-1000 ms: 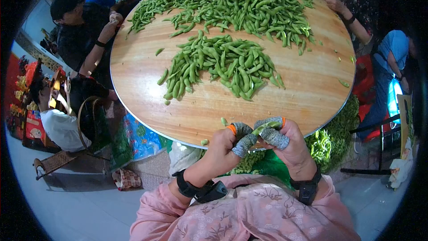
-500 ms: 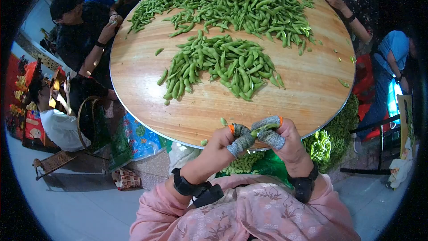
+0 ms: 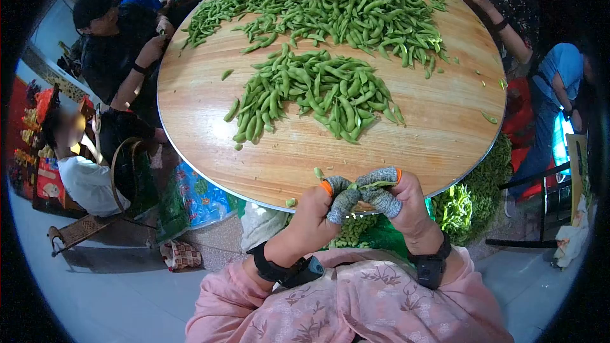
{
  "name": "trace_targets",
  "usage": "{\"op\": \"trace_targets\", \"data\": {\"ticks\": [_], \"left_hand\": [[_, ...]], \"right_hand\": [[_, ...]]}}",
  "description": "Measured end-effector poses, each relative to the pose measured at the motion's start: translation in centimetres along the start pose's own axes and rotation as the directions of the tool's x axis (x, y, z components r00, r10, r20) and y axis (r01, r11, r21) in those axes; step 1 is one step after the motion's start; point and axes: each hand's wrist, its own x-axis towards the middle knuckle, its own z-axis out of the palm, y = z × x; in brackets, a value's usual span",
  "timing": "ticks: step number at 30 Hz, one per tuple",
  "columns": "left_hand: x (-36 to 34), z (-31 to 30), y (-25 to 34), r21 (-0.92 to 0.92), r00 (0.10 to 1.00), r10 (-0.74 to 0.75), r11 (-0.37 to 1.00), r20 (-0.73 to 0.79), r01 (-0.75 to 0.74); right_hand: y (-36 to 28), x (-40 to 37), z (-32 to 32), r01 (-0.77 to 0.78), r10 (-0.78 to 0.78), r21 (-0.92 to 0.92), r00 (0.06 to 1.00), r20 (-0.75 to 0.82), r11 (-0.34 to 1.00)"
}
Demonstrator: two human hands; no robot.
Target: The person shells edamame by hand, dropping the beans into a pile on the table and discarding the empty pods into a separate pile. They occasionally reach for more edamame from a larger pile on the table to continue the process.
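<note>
Grey knitted finger covers with orange bands wrap the thumb and fingers of my left hand point(image 3: 318, 208) and my right hand point(image 3: 406, 200). Both hands are closed in a pinch on one green edamame pod point(image 3: 376, 185), just over the table's near edge. More of the pod shows at my right fingers; its left end is mostly hidden by my left fingertips. Beyond them, a small pile of edamame pods point(image 3: 318, 89) lies on the round wooden table point(image 3: 210, 95). A single pod piece point(image 3: 318, 173) rests beside my left hand.
A much larger heap of pods point(image 3: 337, 0) covers the table's far side. Below the near edge, shelled beans point(image 3: 349, 232) lie beside a heap of green pods or shells point(image 3: 486, 197). Other people sit around, including a person in a black cap point(image 3: 95, 6) at left.
My fingers have shifted slightly around the pod, and my left hand has tilted. The pod now sits more level, extending toward my right hand. The piles look the same.
</note>
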Motion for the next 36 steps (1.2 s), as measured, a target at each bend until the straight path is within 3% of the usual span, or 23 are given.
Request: {"op": "trace_targets", "data": {"ticks": [1,5,7,8,10,12,14,16,17,19,22,24,25,26,27,28,30,32,34,36], "left_hand": [[0.0,0.2,0.1,-0.284,0.993,-0.102,0.955,-0.062,0.08],[0.3,-0.9,0.1,-0.267,0.994,-0.11,0.958,0.001,0.107],[0.5,-1.7,0.7,-0.282,0.948,-0.274,0.907,0.164,0.311],[0.5,-1.8,0.9,-0.281,0.948,-0.273,0.908,0.162,0.31],[0.6,-1.8,1.1,-0.35,0.884,-0.432,0.812,0.176,0.467],[0.4,-1.5,0.7,-0.41,0.876,-0.455,0.776,0.162,0.479],[0.1,-1.3,0.1,-0.468,0.865,-0.478,0.737,0.149,0.488],[0.0,-1.1,-0.5,-0.298,0.962,-0.27,0.915,0.047,0.272],[-0.2,-1.5,-0.4,-0.298,0.961,-0.274,0.914,0.046,0.275],[-0.7,-2.6,-0.4,0.129,0.999,-0.03,0.991,-0.031,0.034],[-1.1,-3.3,-0.9,0.114,0.987,-0.013,0.993,-0.159,0.031],[-1.4,-3.3,-1.1,0.066,0.985,-0.091,0.993,-0.143,0.101],[-1.5,-3.6,-1.0,0.267,0.999,0.032,0.963,0.015,-0.035],[-1.3,-3.9,-0.8,0.434,0.973,0.124,0.879,0.193,-0.198],[-0.5,-4.0,-0.2,0.507,0.918,0.283,0.768,0.278,-0.391],[0.2,-4.1,0.3,0.507,0.915,0.288,0.765,0.281,-0.396],[1.8,-4.1,1.0,0.675,0.919,0.285,0.625,0.272,-0.393],[4.4,-4.1,0.4,0.683,0.933,0.295,0.639,0.206,-0.353],[7.0,-3.7,-0.1,0.752,1.0,0.031,0.658,0.003,-0.023],[9.6,-3.0,-0.3,0.812,0.999,0.0,0.583,-0.032,0.026]], "right_hand": [[-0.2,0.1,0.1,0.003,-0.003,0.001,1.0,0.002,1.0],[-0.8,0.1,0.2,0.007,-0.003,-0.186,1.0,0.026,0.982],[-0.9,0.2,0.3,0.026,-0.015,-0.256,0.999,0.045,0.966],[-1.0,0.2,0.3,-0.002,0.017,-0.264,0.998,0.056,0.964],[-1.3,0.2,0.4,-0.029,0.048,-0.274,0.997,0.065,0.961],[-1.9,0.3,0.7,0.047,0.012,-0.436,0.991,0.13,0.899],[-1.9,0.1,0.5,0.083,-0.03,-0.449,0.992,0.125,0.89],[-2.1,-0.3,-0.1,0.118,-0.07,-0.461,0.99,0.12,0.88],[-2.7,-1.0,-0.9,0.063,-0.051,-0.508,0.998,0.038,0.859],[-4.1,-2.5,-3.4,-0.017,-0.049,-0.629,0.995,-0.087,0.777],[-6.1,-5.8,-8.0,-0.184,-0.098,-0.831,0.957,-0.274,0.525],[-7.8,-7.5,-9.2,-0.411,-0.072,-0.83,0.88,-0.469,0.377],[-7.2,-8.7,-11.0,-0.411,-0.075,-0.83,0.88,-0.469,0.378],[-6.1,-10.2,-13.6,-0.406,-0.157,-0.862,0.871,-0.465,0.303],[-5.2,-11.2,-15.6,-0.405,-0.238,-0.886,0.859,-0.453,0.225],[-5.0,-11.7,-16.9,-0.406,-0.244,-0.885,0.856,-0.455,0.227],[-4.5,-12.1,-18.6,-0.535,-0.133,-0.843,0.833,-0.538,0.059],[-3.8,-11.9,-18.4,-0.532,-0.172,-0.845,0.828,-0.533,0.06],[-3.4,-11.2,-17.8,-0.53,-0.212,-0.846,0.821,-0.53,0.061],[-3.2,-10.6,-16.8,-0.503,-0.225,-0.845,0.816,-0.533,0.181]]}}
